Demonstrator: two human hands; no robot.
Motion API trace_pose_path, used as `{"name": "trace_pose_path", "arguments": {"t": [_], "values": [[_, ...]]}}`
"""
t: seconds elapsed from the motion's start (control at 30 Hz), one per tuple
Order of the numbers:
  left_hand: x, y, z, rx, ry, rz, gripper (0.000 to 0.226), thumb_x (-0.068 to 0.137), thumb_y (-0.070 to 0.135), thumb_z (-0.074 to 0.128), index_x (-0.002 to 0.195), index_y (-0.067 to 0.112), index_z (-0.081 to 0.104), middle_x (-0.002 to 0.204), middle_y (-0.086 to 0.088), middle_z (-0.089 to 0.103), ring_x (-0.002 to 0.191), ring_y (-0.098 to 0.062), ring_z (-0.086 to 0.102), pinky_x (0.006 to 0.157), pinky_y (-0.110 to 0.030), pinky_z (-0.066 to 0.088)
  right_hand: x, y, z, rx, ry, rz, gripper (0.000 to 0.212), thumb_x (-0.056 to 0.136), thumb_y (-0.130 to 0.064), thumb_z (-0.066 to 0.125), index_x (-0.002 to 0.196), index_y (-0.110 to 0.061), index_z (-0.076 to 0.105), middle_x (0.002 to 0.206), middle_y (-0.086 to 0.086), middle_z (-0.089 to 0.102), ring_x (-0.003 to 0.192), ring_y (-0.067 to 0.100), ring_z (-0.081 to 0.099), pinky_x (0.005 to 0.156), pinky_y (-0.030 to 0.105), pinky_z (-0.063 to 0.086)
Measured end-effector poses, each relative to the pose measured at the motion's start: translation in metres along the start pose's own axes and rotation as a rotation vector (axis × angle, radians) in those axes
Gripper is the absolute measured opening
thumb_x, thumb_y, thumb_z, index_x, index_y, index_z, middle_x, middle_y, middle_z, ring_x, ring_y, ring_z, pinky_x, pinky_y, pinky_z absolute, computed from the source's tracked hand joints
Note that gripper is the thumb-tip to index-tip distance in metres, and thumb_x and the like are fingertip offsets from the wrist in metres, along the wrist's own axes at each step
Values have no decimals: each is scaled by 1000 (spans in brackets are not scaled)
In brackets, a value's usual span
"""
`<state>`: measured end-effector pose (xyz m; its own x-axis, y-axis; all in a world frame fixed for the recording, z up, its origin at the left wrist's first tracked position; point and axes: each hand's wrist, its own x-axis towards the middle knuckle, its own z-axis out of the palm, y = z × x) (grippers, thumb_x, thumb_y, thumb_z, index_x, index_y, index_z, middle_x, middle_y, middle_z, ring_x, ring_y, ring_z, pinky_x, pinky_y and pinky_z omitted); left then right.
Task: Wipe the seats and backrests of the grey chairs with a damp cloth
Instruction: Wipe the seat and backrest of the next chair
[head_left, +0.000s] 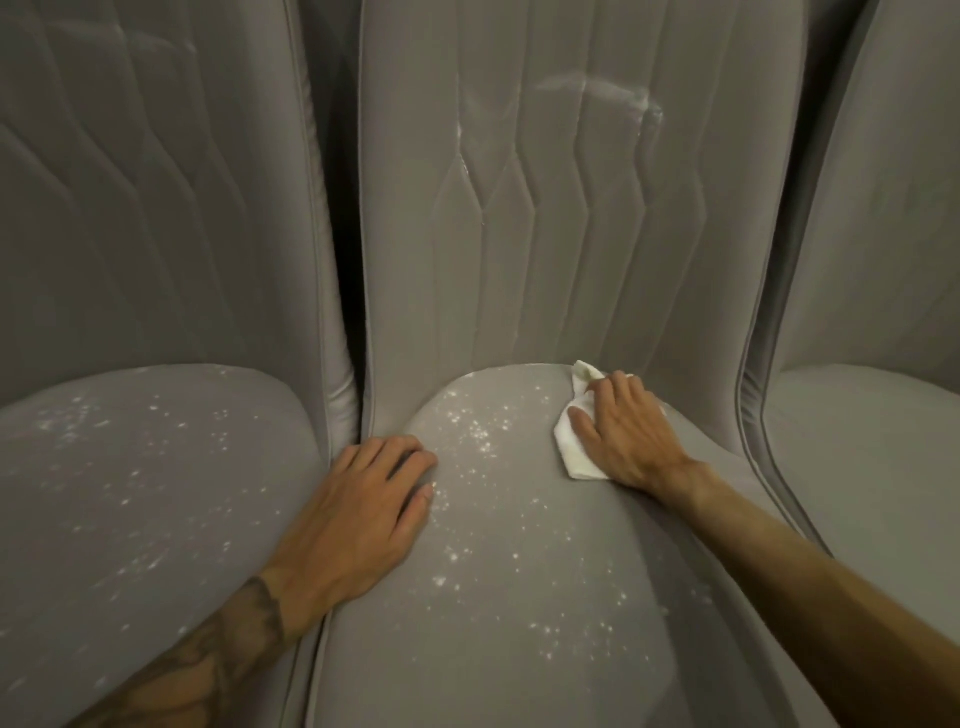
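Note:
Three grey upholstered chairs stand side by side. The middle chair's seat is dotted with white specks, and its quilted backrest carries pale smears near the top. My right hand presses a folded white cloth flat onto the seat's far right part, near the crease with the backrest. My left hand rests with relaxed fingers on the seat's left edge, holding nothing.
The left chair's seat also has white specks; its backrest rises behind it. The right chair's seat shows at the frame edge. Narrow dark gaps separate the chairs.

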<state>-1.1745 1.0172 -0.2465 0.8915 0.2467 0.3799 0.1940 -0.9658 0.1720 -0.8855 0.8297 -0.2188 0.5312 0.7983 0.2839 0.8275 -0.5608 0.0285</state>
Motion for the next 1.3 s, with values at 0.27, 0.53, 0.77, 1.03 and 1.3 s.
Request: {"name": "trace_pose_path", "arguments": {"t": [0.27, 0.53, 0.77, 1.03, 1.3], "values": [[-2, -1, 1, -11, -3, 3, 32, 107, 37, 42, 133, 26, 56, 134, 8, 51, 119, -15, 52, 102, -32, 39, -4, -2, -3, 66, -69, -178, 32, 105, -36, 33, 109, -9, 51, 108, 9, 51, 95, 27, 49, 91, 35, 36], [0, 0, -2, -23, 23, -22, 27, 105, 33, 46, 127, 22, 58, 131, 5, 51, 118, -17, 52, 103, -34, 41, 1, -64, 7, 135, 11, -318, 23, 102, -28, 41, 94, -9, 51, 92, 11, 51, 79, 27, 45, 77, 39, 38], [-1, 1, -2, -33, 24, -63, 25, 104, 33, 44, 122, 21, 57, 126, 4, 51, 113, -18, 51, 99, -30, 37, 24, -32, 2, -99, -72, 17, 38, 102, -26, 25, 109, -2, 54, 107, 20, 55, 98, 34, 49, 89, 45, 37], [-2, 0, -4, -21, 60, -74, 22, 101, 30, 47, 117, 19, 57, 122, 2, 51, 110, -20, 51, 98, -32, 39, 17, -68, -2, 126, -32, -260, 25, 103, -23, 39, 102, -3, 54, 102, 18, 54, 92, 34, 49, 86, 41, 34], [-2, 4, -18, 47, 51, -130, 22, 97, 26, 52, 112, 12, 58, 120, -7, 52, 105, -27, 54, 94, -38, 45, 6, -118, -3, 102, -60, -351, 30, 97, -28, 38, 96, -5, 57, 93, 16, 55, 83, 34, 51, 75, 45, 44]]}}
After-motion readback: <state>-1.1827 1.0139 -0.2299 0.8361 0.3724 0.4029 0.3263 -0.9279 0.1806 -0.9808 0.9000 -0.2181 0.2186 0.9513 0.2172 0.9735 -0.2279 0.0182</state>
